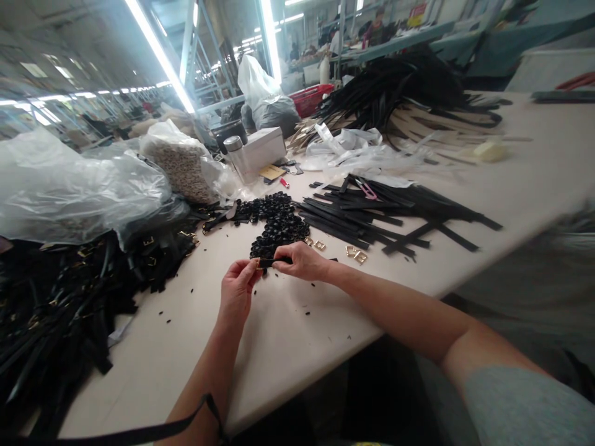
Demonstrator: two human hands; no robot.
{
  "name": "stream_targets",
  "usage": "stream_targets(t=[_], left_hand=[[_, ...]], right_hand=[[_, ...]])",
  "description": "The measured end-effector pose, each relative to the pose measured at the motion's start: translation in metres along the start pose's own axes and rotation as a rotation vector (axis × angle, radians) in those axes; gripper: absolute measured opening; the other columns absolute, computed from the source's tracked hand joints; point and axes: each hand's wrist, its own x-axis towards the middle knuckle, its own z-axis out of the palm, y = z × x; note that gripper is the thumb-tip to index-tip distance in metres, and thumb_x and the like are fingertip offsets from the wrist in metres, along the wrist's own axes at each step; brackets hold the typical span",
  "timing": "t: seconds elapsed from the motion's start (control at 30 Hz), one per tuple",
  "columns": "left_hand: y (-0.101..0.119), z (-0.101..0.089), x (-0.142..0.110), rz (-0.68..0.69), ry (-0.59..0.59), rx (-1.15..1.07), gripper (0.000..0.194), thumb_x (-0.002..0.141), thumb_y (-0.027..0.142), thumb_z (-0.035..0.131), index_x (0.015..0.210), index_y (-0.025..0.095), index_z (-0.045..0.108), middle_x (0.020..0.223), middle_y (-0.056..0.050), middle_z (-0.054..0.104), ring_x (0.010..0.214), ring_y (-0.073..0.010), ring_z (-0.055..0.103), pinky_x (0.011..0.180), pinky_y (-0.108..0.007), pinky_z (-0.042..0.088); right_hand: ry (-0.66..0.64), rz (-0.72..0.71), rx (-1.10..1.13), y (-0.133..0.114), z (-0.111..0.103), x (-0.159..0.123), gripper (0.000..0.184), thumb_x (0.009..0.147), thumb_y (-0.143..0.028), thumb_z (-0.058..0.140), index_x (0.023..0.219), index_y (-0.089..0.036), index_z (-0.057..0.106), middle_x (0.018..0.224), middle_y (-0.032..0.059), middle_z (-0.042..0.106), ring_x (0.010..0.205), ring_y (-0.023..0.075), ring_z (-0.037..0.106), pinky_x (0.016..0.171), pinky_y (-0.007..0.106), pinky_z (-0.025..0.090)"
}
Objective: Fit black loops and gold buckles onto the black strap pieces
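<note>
Between my two hands is a short black strap with a gold buckle at its left end. My left hand pinches the buckle end. The fingers of my right hand are closed round the strap's other end. Just beyond my hands lies a heap of small black loops. Loose gold buckles rest on the table to the right of my right hand, and others lie near the heap. Flat black straps are spread out behind them, with pink-handled snips on top.
A pile of black straps with buckles covers the table's left side. Behind it stand clear plastic bags, a glass bottle and a white box. A large bundle of long black strips lies at the back right.
</note>
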Motion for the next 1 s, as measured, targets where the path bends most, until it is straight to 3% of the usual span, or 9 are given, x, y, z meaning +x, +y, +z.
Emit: stream_targets(t=[0.23,0.5,0.7,1.0], left_hand=[[-0.009,0.003,-0.007,0.16,-0.108,0.259,0.021,0.067,0.032,0.078,0.075,0.016,0.068,0.073,-0.002,0.066,0.067,-0.0126,0.059,0.067,-0.026,0.048],[0.001,-0.01,0.002,0.257,0.012,0.311,0.019,0.068,0.032,0.076,0.073,0.016,0.066,0.068,0.0,0.065,0.064,-0.0118,0.058,0.065,-0.025,0.046],[0.0,-0.013,0.003,0.199,-0.021,0.304,0.02,0.067,0.03,0.076,0.07,0.016,0.063,0.066,0.001,0.064,0.062,-0.0113,0.058,0.064,-0.025,0.046],[-0.008,-0.003,-0.001,0.195,-0.075,0.275,0.021,0.068,0.03,0.076,0.07,0.015,0.062,0.065,0.0,0.064,0.061,-0.0116,0.056,0.061,-0.024,0.044]], right_hand=[[0.016,-0.003,0.069,0.0,0.002,-0.001,0.014,0.082,-0.025,0.06,0.081,-0.015,0.069,0.065,-0.0022,0.06,0.058,0.0071,0.047,0.055,0.019,0.029],[-0.16,0.05,0.045,-0.01,-0.013,-0.003,0.015,0.083,-0.024,0.056,0.082,-0.015,0.068,0.06,-0.003,0.058,0.055,0.0077,0.047,0.054,0.019,0.03],[-0.096,-0.027,-0.115,-0.008,-0.004,-0.002,0.013,0.082,-0.02,0.056,0.083,-0.016,0.069,0.069,0.0008,0.063,0.061,0.0098,0.049,0.058,0.021,0.03],[-0.03,-0.079,-0.114,-0.007,0.003,-0.003,0.013,0.082,-0.018,0.056,0.082,-0.015,0.068,0.069,0.0006,0.064,0.061,0.0093,0.052,0.059,0.02,0.032]])
